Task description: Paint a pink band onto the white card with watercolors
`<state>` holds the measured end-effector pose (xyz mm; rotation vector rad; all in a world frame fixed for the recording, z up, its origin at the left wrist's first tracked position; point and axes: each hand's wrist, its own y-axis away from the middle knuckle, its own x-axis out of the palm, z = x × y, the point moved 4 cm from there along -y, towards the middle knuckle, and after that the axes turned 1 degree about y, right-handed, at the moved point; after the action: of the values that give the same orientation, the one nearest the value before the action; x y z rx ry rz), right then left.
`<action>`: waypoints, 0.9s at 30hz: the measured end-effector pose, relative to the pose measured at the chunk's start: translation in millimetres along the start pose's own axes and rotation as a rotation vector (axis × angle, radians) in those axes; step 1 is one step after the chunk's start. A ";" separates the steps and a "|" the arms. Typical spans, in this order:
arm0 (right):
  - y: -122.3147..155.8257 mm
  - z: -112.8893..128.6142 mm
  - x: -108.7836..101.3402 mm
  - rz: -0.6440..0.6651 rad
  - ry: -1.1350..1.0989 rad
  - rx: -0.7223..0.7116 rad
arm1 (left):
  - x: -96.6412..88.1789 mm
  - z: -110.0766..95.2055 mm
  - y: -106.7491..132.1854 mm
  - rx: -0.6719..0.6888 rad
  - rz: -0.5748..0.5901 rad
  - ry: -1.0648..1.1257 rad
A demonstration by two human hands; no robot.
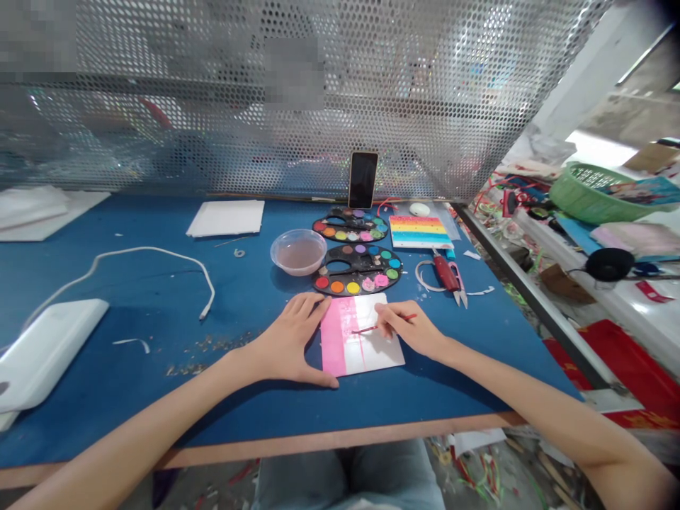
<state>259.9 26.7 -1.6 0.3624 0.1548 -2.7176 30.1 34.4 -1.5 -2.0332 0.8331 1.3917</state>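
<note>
Quietly, a pinched brush (367,329) meets a part-pink panel (333,340).
The panel lies flat on the blue table (255,418), just on the person's side of the nearer palette (366,269) — it looks light and fairly stiff, likely to slide if nudged and to smear where the pink shines. Its white right edge seems the safest place to take hold. The left hand (290,340) is spread wide, thumb and forefinger bracketing the pink side; it grasps nothing, and I can't tell whether the thumb touches the edge. The right hand (404,327) is curled into a pinch round the brush — slim, surely light, best gripped along its red handle.
</note>
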 end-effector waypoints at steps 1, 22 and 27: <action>0.0 0.3 -0.3 -0.009 0.001 0.007 | 0.0 0.0 0.0 0.000 -0.001 0.000; 2.3 7.4 -3.7 -0.069 0.041 -0.029 | -1.5 -1.2 -0.6 0.006 0.002 -0.004; 2.7 5.7 -2.2 -0.041 0.028 -0.001 | -0.4 -0.7 0.0 0.004 0.009 -0.013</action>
<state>261.6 24.1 4.3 0.4019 0.1738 -2.7537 30.4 34.0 -0.9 -2.0184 0.8395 1.4052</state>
